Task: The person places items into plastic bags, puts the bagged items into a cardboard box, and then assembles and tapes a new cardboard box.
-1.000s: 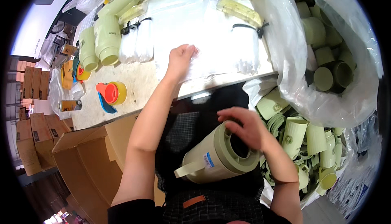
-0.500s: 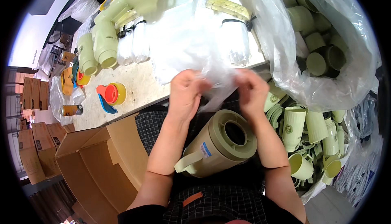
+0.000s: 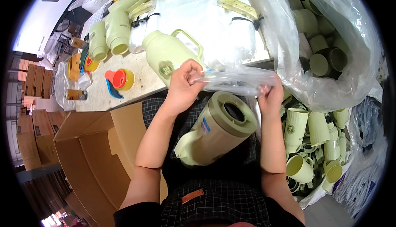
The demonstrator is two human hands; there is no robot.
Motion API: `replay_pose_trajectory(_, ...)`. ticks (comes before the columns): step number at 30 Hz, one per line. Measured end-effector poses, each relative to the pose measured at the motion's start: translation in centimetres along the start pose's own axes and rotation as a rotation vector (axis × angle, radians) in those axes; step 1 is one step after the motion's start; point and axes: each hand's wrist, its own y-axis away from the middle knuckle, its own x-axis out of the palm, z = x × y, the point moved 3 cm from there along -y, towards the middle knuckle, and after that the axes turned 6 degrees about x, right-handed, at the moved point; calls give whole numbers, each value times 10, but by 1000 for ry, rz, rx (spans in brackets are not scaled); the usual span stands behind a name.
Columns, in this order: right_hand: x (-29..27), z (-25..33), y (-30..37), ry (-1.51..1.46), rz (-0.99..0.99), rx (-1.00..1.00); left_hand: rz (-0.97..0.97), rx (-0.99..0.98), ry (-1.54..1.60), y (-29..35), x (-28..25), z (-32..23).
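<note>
Between my hands a clear plastic bag (image 3: 237, 82) is stretched sideways. My left hand (image 3: 185, 86) pinches one end of it, and my right hand (image 3: 271, 95) grips the other end with curled fingers. Below the bag, a pale green thermos jug (image 3: 225, 138) rests tilted on my lap, its round open mouth up and its handle to the left. A small blue-and-white label is stuck on its side. Just behind my left hand a second green jug (image 3: 167, 54) with a loop handle lies at the table's near edge, partly covered by that hand.
White plastic bags (image 3: 181, 14) lie stacked on the table, with green bottles (image 3: 117, 33) to their left. A red and yellow cup (image 3: 122, 79) sits near the edge. An open carton (image 3: 88, 152) stands at lower left. Bags of green cups (image 3: 300, 168) fill the right side.
My hands have spread apart, and the crumpled bag is now pulled out flat between them. A green jug now lies at the table's near edge, where white plastic was before.
</note>
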Motion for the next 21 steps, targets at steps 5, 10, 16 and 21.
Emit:
replay_pose_trajectory(5,-29,-42,89,852,112,-684,-81,-178,-166,46,-7,27)
replay_pose_trajectory(10,-15,-52,133,979,452,-840,-93,154,-340,115,-17,-36)
replay_pose_trajectory(16,-9,-74,186,1492,859,-804,-431,255,-711,205,-36,-42)
replay_pose_trajectory(21,-23,-106,211,1479,886,-10,-485,116,-690,285,-10,24)
